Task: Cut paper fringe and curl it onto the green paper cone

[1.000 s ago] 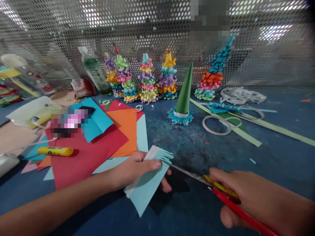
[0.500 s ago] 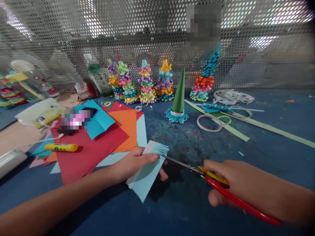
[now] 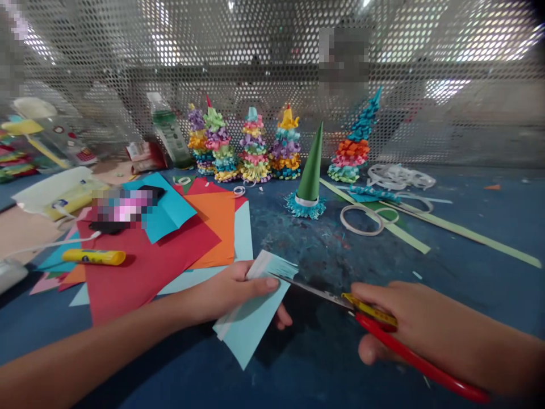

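Green paper cone [image 3: 310, 170] beyond the scissors [image 3: 404, 352]

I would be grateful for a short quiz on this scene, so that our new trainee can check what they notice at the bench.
1. What is the right hand holding?
2. What colour is the paper in the left hand? A) red B) pale blue C) orange
3. True or false: the green paper cone has a fringed blue base.

Key: 1. The red-handled scissors. 2. B. 3. True.
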Available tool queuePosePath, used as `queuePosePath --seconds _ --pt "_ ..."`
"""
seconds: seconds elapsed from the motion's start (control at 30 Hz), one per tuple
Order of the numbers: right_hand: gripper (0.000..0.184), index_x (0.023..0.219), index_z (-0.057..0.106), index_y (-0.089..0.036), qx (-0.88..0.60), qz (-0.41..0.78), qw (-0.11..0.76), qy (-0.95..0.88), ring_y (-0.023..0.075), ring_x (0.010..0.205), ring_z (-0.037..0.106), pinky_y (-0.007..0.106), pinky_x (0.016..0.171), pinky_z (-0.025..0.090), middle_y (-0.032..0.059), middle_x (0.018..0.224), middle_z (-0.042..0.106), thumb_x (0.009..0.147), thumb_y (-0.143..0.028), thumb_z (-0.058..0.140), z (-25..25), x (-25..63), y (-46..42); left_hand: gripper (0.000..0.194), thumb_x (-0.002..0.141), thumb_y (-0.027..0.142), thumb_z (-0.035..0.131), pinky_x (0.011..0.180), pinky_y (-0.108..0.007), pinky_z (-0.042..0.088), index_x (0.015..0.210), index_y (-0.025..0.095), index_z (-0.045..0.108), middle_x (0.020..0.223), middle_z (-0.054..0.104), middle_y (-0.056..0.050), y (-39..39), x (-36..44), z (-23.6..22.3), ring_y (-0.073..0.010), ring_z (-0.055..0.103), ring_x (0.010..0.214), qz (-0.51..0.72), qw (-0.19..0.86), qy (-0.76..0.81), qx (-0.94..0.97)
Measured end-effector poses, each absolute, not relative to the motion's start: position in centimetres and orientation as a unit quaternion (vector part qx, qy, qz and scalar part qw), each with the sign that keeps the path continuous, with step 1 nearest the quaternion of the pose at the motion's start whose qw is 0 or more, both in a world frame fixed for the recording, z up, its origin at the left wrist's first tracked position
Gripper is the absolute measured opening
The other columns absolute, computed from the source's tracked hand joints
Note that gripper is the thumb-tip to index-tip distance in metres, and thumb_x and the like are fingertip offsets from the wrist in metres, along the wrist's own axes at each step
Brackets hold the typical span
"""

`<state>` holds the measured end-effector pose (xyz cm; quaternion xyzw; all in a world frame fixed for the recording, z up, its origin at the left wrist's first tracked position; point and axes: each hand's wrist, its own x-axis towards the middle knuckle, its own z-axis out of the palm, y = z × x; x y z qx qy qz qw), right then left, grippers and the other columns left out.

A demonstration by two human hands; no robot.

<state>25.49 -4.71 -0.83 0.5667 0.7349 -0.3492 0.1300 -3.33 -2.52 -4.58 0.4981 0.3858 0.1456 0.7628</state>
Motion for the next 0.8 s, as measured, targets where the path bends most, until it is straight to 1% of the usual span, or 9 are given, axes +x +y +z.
queuePosePath --seconds 0.07,0.2,0.3,0.4,0.5,0.63,0.73,0.8 --pt "0.027 0.079 0.06 -0.026 0.568 -0.354 0.125 0.733 0.0273 0.076 0.07 0.03 0.063 0.039 0.001 0.078 0.072 0.078 -0.048 0.075 -0.8 25.5 -4.7 0.047 0.09 0.059 0.066 0.063 -0.021 0.054 0.085 0.013 0.078 0.092 0.081 -0.012 -2.5 -3.3 -4.6 -0.0174 0.072 0.075 0.142 0.751 0.398 0.508" --pt "0.03 0.08 0.061 -0.026 0.566 -0.34 0.121 0.741 0.0272 0.074 0.07 0.029 0.061 0.037 0.0012 0.079 0.073 0.078 -0.052 0.075 -0.8 25.6 -4.7 0.047 0.09 0.061 0.065 0.05 -0.017 0.046 0.085 0.017 0.08 0.093 0.081 -0.008 -2.4 -3.4 -4.6 -0.0112 0.063 0.058 0.119 0.726 0.439 0.516" --pt "0.028 0.082 0.063 -0.027 0.57 -0.318 0.127 0.747 0.0274 0.071 0.069 0.03 0.062 0.038 0.0024 0.076 0.072 0.08 -0.053 0.072 -0.7 25.6 -4.7 0.047 0.089 0.061 0.066 0.047 -0.016 0.044 0.086 0.017 0.081 0.091 0.081 -0.006 -2.3 -3.6 -4.5 -0.0096 0.06 0.055 0.105 0.717 0.457 0.516" --pt "0.025 0.085 0.064 -0.027 0.555 -0.309 0.125 0.762 0.0295 0.076 0.07 0.031 0.064 0.039 0.0032 0.076 0.073 0.085 -0.052 0.068 -0.8 25.7 -4.4 0.047 0.088 0.062 0.066 0.047 -0.017 0.044 0.086 0.017 0.081 0.095 0.081 -0.007 -2.1 -3.7 -4.4 -0.0094 0.058 0.054 0.102 0.721 0.454 0.513" --pt "0.025 0.082 0.062 -0.027 0.54 -0.305 0.116 0.776 0.0294 0.078 0.07 0.031 0.064 0.039 0.0025 0.075 0.072 0.086 -0.051 0.067 -1.0 25.8 -4.0 0.045 0.089 0.06 0.066 0.05 -0.017 0.044 0.087 0.017 0.08 0.099 0.082 -0.008 -2.0 -3.7 -4.5 -0.0098 0.06 0.057 0.109 0.728 0.443 0.512" --pt "0.029 0.076 0.059 -0.026 0.535 -0.321 0.082 0.778 0.0274 0.076 0.069 0.031 0.062 0.037 0.0002 0.073 0.073 0.086 -0.052 0.069 -1.3 26.0 -3.6 0.041 0.088 0.055 0.071 0.054 -0.019 0.048 0.085 0.016 0.078 0.092 0.082 -0.008 -2.0 -3.4 -4.5 -0.013 0.066 0.063 0.151 0.729 0.443 0.5" --pt "0.026 0.077 0.058 -0.026 0.529 -0.343 0.068 0.774 0.0255 0.077 0.069 0.031 0.064 0.037 -0.0011 0.075 0.074 0.091 -0.047 0.064 -1.4 26.1 -3.6 0.038 0.082 0.053 0.079 0.064 -0.023 0.055 0.081 0.015 0.075 0.084 0.082 -0.009 -2.0 -3.2 -4.5 -0.0178 0.073 0.072 0.207 0.744 0.432 0.466" --pt "0.026 0.077 0.057 -0.025 0.53 -0.357 0.068 0.766 0.0236 0.076 0.068 0.03 0.063 0.038 -0.0021 0.076 0.075 0.091 -0.046 0.063 -1.6 26.1 -3.6 0.038 0.076 0.052 0.084 0.07 -0.026 0.057 0.081 0.016 0.073 0.081 0.082 -0.008 -2.0 -3.1 -4.7 -0.0201 0.075 0.075 0.236 0.761 0.418 0.436"
